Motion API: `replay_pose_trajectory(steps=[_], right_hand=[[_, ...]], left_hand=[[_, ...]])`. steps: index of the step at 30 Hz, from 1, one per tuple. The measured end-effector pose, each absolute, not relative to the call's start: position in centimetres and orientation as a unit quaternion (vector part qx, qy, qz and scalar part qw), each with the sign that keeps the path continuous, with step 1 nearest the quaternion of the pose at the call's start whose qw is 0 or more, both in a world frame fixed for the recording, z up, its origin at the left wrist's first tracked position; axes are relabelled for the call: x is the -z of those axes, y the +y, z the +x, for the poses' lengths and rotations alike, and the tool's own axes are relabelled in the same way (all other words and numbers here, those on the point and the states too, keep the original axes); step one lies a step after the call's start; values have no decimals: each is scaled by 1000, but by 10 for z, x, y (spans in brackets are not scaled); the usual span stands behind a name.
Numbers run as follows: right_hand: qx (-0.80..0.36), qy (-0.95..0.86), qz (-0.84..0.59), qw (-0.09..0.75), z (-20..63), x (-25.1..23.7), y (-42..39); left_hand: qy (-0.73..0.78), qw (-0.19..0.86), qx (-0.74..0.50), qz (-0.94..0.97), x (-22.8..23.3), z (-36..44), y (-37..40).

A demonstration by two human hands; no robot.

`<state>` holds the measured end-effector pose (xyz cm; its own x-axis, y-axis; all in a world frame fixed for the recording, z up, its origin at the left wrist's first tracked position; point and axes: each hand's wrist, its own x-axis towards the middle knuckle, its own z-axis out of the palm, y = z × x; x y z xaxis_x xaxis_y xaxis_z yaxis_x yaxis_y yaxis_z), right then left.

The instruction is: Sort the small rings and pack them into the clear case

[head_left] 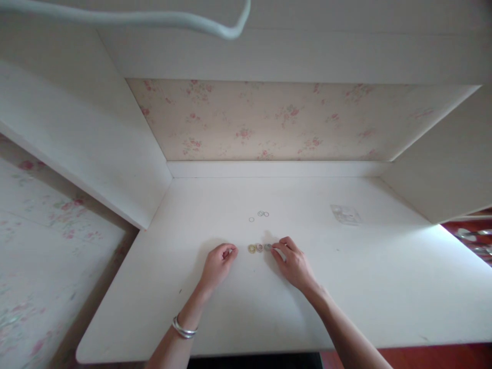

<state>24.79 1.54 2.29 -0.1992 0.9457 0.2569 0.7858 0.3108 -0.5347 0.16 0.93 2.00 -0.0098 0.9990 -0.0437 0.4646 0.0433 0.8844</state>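
Note:
Three small ring-like groups lie in a row on the white desk: gold-coloured rings (251, 249), copper-toned rings (259, 248) and silver rings (267, 247). At the right end of the row, my right hand (294, 264) pinches the edge of the silver rings between thumb and forefinger. My left hand (219, 264) is closed just left of the gold-coloured rings, apart from them, its thumb and forefinger pressed together; anything in that pinch is too small to make out. Farther back lie a single thin ring (251, 220) and a few overlapping thin rings (263, 213).
A clear plastic bag (346, 214) lies at the right of the desk (215, 200). Side panels and a floral-papered back wall (269, 120) enclose the desk. A white cable (154, 19) hangs across the top left. Two silver bangles (185, 328) circle my left wrist.

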Motion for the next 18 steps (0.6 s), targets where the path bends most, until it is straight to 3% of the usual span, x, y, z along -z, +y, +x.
replay_pose_trajectory(steps=[4, 8, 18], right_hand=[[-158, -690, -619, 339, 266, -17, 7], [-180, -626, -658, 378, 280, -5, 0], [-213, -615, -653, 388, 282, -4, 6]], left_hand=[[598, 363, -328, 634, -30, 10, 21], [552, 276, -291, 731, -45, 34, 50], [546, 117, -130, 819, -41, 101, 122]])
